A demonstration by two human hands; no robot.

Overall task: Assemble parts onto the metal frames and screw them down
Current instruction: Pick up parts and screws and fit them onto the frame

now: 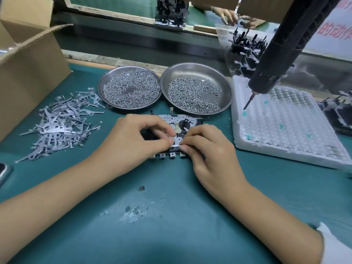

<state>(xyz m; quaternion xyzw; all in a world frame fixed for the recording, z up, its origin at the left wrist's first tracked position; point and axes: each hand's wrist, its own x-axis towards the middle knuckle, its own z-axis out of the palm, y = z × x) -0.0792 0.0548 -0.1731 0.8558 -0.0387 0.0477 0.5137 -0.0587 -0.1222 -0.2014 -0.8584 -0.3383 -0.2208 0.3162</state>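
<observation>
A perforated metal frame (172, 119) with a black spindle lies flat on the green mat at the centre. My left hand (133, 140) covers its left half, fingers curled, thumb and forefinger pinching a small silver metal part (176, 141) against the frame. My right hand (207, 149) meets it from the right, fingertips pinching the same part at the frame's near edge. Two steel dishes of small screws, the left dish (106, 80) and the right dish (226, 86), stand just behind the frame. A black electric screwdriver (282, 54) hangs at the upper right, bit pointing down.
A heap of flat metal levers (61, 122) lies left of the frame. A cardboard box (28, 60) stands at far left. A white blister tray (285, 126) sits on the right, with assembled black mechanisms (245, 48) behind. Another person's hands (228, 15) work across the conveyor.
</observation>
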